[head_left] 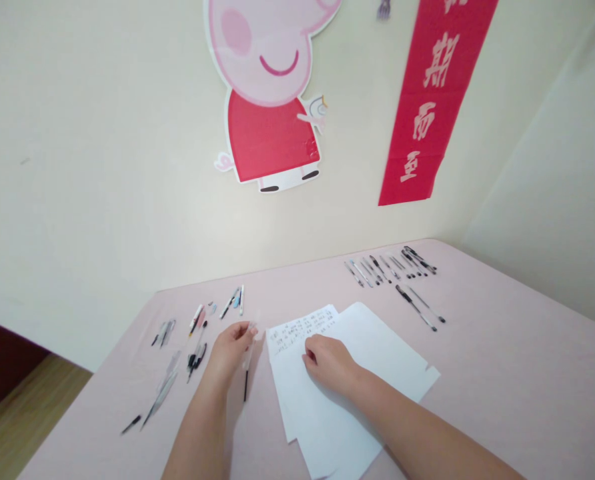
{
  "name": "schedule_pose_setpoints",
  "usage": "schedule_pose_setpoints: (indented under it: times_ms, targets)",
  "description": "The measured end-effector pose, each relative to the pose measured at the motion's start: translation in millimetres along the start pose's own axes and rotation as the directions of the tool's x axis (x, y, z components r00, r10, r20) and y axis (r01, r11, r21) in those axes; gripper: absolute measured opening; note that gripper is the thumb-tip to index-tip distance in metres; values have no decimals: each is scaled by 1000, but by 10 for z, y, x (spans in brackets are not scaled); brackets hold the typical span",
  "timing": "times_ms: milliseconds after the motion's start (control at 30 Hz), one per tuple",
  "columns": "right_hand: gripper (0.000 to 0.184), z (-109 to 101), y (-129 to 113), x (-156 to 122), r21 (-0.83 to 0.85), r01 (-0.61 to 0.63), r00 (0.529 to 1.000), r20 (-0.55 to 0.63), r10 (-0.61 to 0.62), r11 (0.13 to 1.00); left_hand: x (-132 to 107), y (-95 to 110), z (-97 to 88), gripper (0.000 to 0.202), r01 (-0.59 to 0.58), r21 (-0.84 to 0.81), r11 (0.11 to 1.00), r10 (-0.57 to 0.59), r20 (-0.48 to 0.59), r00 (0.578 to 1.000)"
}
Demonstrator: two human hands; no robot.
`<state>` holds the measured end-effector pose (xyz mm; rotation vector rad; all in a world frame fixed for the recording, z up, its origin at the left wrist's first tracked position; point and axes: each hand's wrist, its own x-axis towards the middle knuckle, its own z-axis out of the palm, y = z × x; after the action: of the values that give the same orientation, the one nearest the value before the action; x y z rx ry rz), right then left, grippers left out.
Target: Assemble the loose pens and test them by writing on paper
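My left hand [234, 343] is closed in a pinch at the left of the papers. A small clear piece, like a pen part, shows at its fingertips. Just below those fingers is a thin pen refill [246, 381], pale above and black at the lower end; whether the fingers touch it I cannot tell. My right hand [330, 361] rests curled on white sheets of paper [307, 407], and anything inside its fingers is hidden. Rows of handwriting [300, 330] fill the top of the left sheet, partly behind the right hand.
Several pens [377, 269] lie in a row at the back right, with two pens [417, 307] in front. Loose pen parts [196, 360] and a cap [131, 424] are scattered on the left. More pens [232, 301] lie behind my left hand. A wall borders the pink table [502, 373].
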<state>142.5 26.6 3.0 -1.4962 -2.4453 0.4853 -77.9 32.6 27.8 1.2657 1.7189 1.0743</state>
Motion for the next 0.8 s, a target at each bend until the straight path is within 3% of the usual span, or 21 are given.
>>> schedule_pose_setpoints:
  times_ms: [67,167,300,433,533,667,733,800]
  targets:
    - [15,-1,-3,-3,-2,-1,1000,2,1,1000,-32,36,28,30,47,-254,966,-22,101,995]
    - [15,2,-5,-6,-2,-1,1000,0,1,1000,-70,76,102,30,143,-468,872,-73,164,984]
    - [14,15,-5,-7,4,-5,1000,-3,5,1000,-95,103,208,18,255,-602,757,-143,229,963]
    - [15,11,-6,-13,0,5,1000,-16,-5,1000,-102,125,258,11,330,-676,659,-134,325,936]
    - [16,-35,-30,-31,21,6,1000,-3,-5,1000,-79,138,199,10,318,-720,616,-143,294,945]
    - [18,-124,-162,-59,32,54,999,1,-54,998,-33,136,30,14,242,-773,587,-167,177,970]
    - [18,-146,-284,-58,19,116,993,15,-117,993,-16,112,-32,16,208,-766,609,-150,147,978]
    - [16,-140,-431,-44,-4,217,975,49,-216,976,2,63,-55,20,150,-701,697,-116,97,989]
